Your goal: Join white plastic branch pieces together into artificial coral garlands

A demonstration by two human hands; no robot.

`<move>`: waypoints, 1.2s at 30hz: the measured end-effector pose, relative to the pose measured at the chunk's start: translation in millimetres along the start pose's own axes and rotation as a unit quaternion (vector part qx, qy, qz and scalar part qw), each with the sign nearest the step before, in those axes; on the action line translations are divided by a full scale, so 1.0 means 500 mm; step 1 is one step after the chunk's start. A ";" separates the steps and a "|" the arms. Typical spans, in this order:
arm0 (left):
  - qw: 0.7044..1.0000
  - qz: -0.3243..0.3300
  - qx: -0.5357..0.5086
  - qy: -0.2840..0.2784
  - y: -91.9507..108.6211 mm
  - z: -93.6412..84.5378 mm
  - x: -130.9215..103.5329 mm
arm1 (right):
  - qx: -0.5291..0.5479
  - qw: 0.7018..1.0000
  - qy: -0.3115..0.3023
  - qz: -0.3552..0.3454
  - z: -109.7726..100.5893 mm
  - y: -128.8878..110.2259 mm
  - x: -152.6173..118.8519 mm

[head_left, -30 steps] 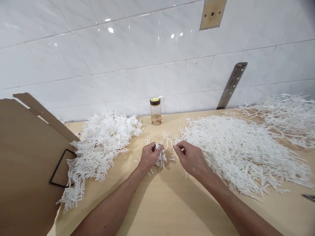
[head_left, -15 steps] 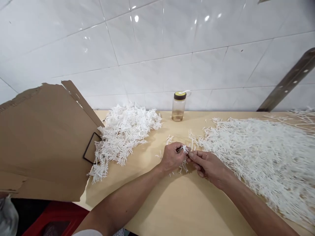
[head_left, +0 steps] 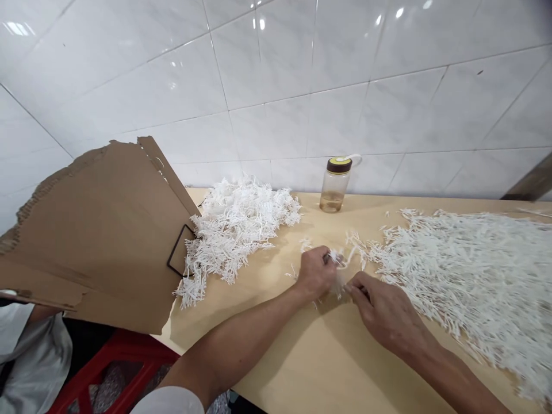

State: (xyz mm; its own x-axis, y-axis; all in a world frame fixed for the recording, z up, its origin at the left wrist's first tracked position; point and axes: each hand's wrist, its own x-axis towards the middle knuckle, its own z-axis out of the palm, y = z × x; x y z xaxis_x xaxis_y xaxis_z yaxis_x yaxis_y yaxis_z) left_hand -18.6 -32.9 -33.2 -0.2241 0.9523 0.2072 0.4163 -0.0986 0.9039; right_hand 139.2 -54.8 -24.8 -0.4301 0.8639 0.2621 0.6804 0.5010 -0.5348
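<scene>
My left hand [head_left: 318, 271] is closed around a small bunch of thin white branched strands [head_left: 334, 256], whose tips poke out above the fingers. Just right of it and slightly lower, my right hand [head_left: 376, 302] has thumb and fingers pinched together. Motion blurs the gap between the hands, so whatever the right fingertips grip cannot be made out. A few loose white strands [head_left: 357, 246] lie on the table behind the hands. To the right spreads a wide, flat heap of white strands [head_left: 470, 276]. Another fluffy white pile [head_left: 241, 224] sits on the left.
A bottle with a dark and yellow lid [head_left: 334, 187] stands near the tiled wall [head_left: 276, 126]. Brown cardboard [head_left: 107, 230] rises at the table's left edge beside a black wire frame [head_left: 173, 253]. Below are a red plastic stool [head_left: 116, 368] and another person's clothing [head_left: 37, 356].
My right hand has pulled away from the left, down and to the right, and turned more knuckles-up. The left hand still holds its bunch. The whole view has shifted.
</scene>
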 end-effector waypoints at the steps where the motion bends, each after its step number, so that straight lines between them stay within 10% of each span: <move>1: 1.000 -0.014 -0.003 0.013 0.000 -0.005 0.005 | 0.011 1.000 -0.021 -0.009 0.001 -0.007 -0.006; 16: 0.999 0.038 -0.020 -0.031 0.014 -0.017 -0.005 | -0.040 0.981 0.160 0.103 -0.094 0.071 0.036; 22: 0.983 0.156 0.095 -0.024 0.007 -0.003 -0.015 | 0.149 0.977 -0.006 0.152 -0.080 0.000 0.034; 27: 0.975 0.179 0.125 -0.038 0.007 0.003 -0.018 | 0.212 0.963 -0.006 0.168 -0.057 -0.014 0.040; 36: 0.988 0.033 -0.046 -0.141 0.049 -0.028 -0.006 | 0.281 0.942 0.000 0.184 -0.066 0.000 0.037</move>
State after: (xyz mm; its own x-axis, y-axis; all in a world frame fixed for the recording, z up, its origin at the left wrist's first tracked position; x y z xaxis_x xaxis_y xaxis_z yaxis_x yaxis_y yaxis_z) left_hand -20.1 -42.2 -6.2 0.0607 0.9842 0.1663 0.3372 -0.1770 0.9246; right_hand 150.9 -36.9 6.7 -0.2274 0.9735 -0.0244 0.3618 0.0612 -0.9302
